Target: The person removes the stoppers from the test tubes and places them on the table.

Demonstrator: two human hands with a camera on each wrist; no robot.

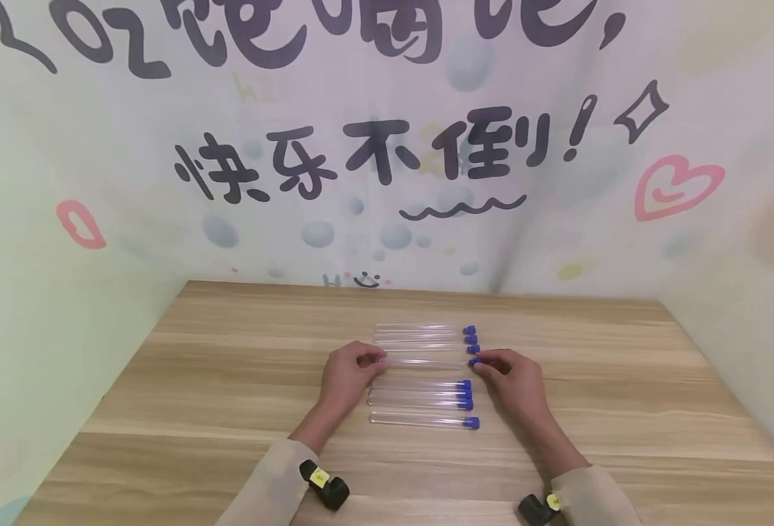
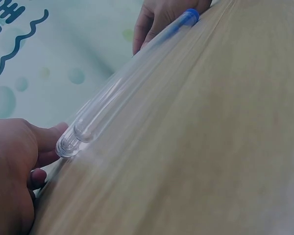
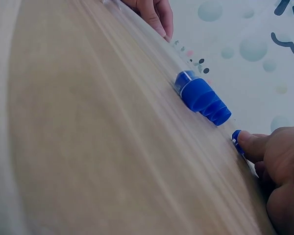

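My left hand [image 1: 348, 376] pinches the left end of a clear test tube [image 1: 426, 363] lying crosswise over the wooden table. Past the tube's right end, my right hand [image 1: 517, 381] holds a small blue cap [image 1: 473, 361] between thumb and fingertips; the right wrist view also shows this blue cap [image 3: 236, 139] at the thumb. Cap and tube mouth are close together and in line. Nearer to me lie several capped test tubes [image 1: 419, 419], rounded ends to the left. Blue caps [image 3: 198, 95] of these tubes stand large in the right wrist view.
Beyond my hands lie uncapped clear tubes [image 1: 416, 337] in parallel, with loose blue caps [image 1: 470, 340] in a column off their right ends. A printed cloth wall [image 1: 360, 248] rises behind the wooden table [image 1: 229, 351]. Wrist cameras [image 1: 326, 488] sit on both sleeves.
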